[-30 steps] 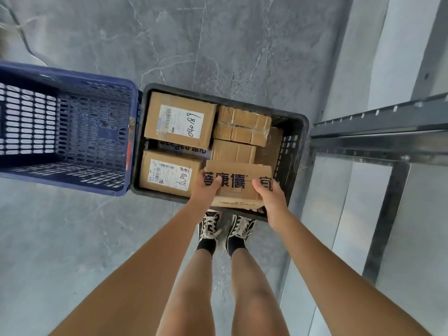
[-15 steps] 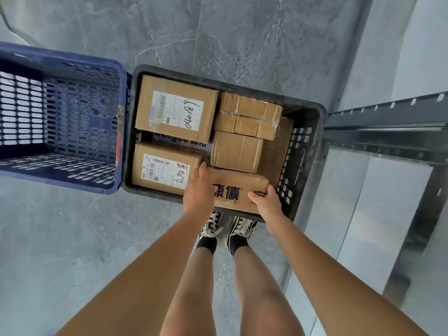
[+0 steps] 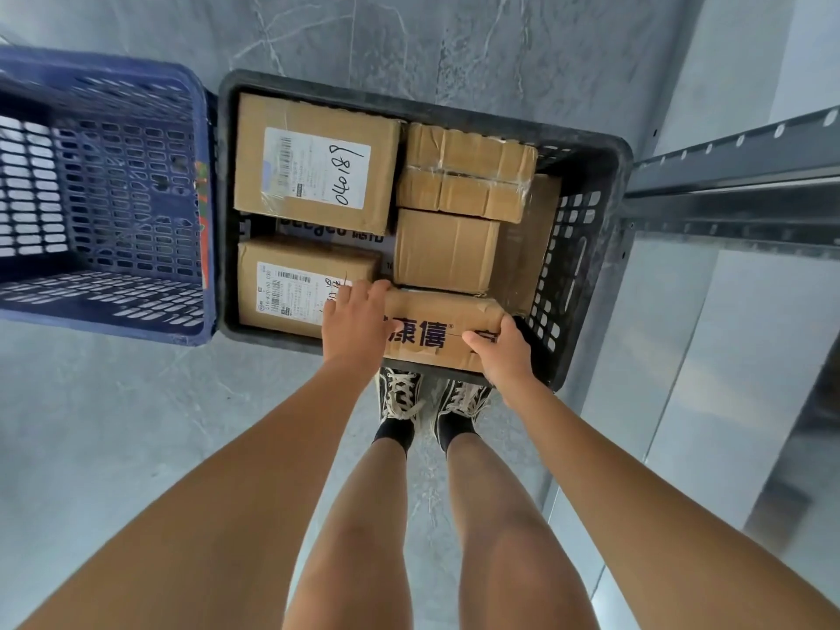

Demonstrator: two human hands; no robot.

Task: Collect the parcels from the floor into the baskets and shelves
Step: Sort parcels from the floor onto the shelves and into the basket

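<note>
The grey floor [image 3: 113, 447] spreads under everything, and I place the rest from the black basket [image 3: 586, 247] that stands on it just ahead of my shoes [image 3: 400, 397]. Touching the black basket's left wall is a blue basket [image 3: 104, 197], with nothing showing inside it. To the right of the black basket runs the dark metal rail of a shelf [image 3: 736, 175], close by its right wall.

Inside the black basket, brown parcels lie packed side by side. At its far left corner sits the largest parcel [image 3: 313, 161], with a white label and handwritten numbers. A labelled parcel [image 3: 291, 288] fills the near left corner. A taped parcel [image 3: 468, 175] lies at the far right, and a plain parcel [image 3: 445, 252] sits just nearer than that one, at the middle right.

The printed parcel [image 3: 436, 329], marked with dark blue characters, rests at the near right corner of the black basket, its near side over the basket's near rim. My left hand [image 3: 354, 325] wraps its left end, fingers curled over the top edge. My right hand [image 3: 504, 352] clasps its right end, thumb lying across the printed face. Both grips are closed around this one parcel.
</note>
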